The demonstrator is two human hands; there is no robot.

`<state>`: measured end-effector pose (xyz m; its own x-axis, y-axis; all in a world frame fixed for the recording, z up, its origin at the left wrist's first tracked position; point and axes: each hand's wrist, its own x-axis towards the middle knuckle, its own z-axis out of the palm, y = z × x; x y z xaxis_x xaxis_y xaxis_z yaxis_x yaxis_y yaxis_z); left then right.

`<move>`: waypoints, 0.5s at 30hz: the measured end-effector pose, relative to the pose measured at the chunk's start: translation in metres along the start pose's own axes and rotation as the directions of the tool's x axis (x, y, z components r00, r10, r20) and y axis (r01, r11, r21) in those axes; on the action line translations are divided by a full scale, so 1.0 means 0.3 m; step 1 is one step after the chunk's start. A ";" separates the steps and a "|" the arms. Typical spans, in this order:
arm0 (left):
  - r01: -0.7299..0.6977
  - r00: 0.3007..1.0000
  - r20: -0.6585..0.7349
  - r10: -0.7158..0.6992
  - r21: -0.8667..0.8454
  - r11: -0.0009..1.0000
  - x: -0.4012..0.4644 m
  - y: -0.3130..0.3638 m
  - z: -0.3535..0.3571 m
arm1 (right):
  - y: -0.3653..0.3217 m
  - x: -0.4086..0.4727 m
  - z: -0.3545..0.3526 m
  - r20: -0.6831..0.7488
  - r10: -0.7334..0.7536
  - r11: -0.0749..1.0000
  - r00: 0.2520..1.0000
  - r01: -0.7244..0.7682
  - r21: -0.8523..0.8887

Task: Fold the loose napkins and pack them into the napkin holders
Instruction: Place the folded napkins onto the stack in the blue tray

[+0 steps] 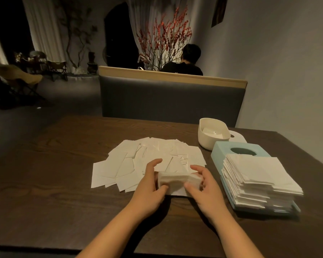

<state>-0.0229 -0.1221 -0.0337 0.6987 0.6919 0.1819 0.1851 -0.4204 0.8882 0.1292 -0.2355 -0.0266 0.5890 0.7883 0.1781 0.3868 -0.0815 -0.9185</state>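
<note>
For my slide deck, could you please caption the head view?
Both hands grip a napkin bundle before loose napkins.

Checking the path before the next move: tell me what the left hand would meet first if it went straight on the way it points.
The left hand, gripping the napkin bundle, points up and slightly right; it would first meet the loose napkins spread ahead. Depth is uncertain.

Single head-worn wide-angle cam, looking fwd and down from close above near edge of table, facing bench back and room beyond.
</note>
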 end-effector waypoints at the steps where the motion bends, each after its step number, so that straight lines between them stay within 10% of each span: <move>1: 0.016 1.000 -0.013 -0.016 -0.004 1.000 0.000 -0.002 -0.008 | 0.000 -0.001 -0.002 0.021 0.002 1.000 1.000 -0.002 -0.001; 15: 0.061 0.961 0.259 -0.097 0.142 0.988 0.077 0.208 -0.130 | -0.228 0.016 -0.078 0.236 0.033 0.915 0.971 0.066 -0.399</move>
<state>-0.0223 -0.1093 0.0424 0.8325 0.5536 -0.0205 0.3240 -0.4566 0.8286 0.1222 -0.2403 0.0452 0.4174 0.9068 0.0597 0.6759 -0.2659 -0.6874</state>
